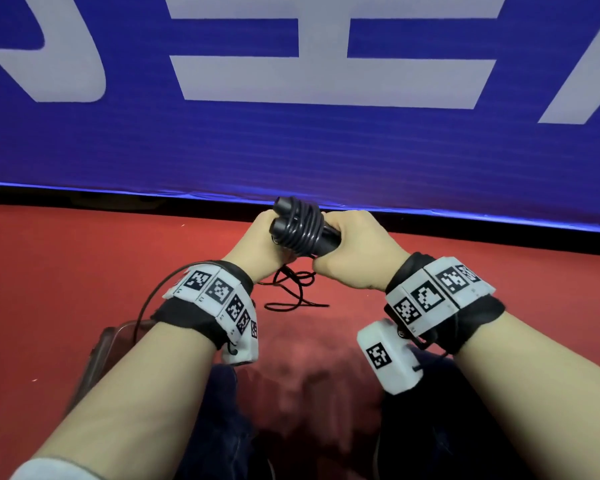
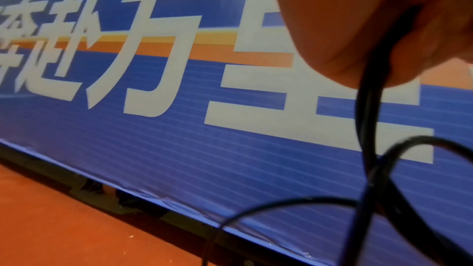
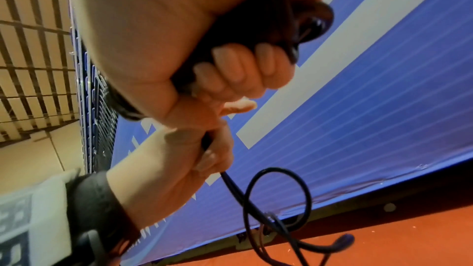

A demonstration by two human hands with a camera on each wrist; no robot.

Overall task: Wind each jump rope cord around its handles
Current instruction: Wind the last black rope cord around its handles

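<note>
Two big things fill the background: a blue banner (image 1: 291,150) with white lettering, and red floor (image 1: 66,271) under it. Up front, both handles (image 1: 302,226) are bundled side by side with several turns of black cord (image 1: 300,233) already round them. Right hand (image 1: 355,251) is clenched around the handle ends, and left hand (image 1: 257,251) pinches the cord right under the bundle. Leftover cord dangles in messy loops (image 1: 293,289) to the floor. My take: keep tension with the pinching hand, lay each turn snug beside the last, and shake out those loops before they knot.
</note>
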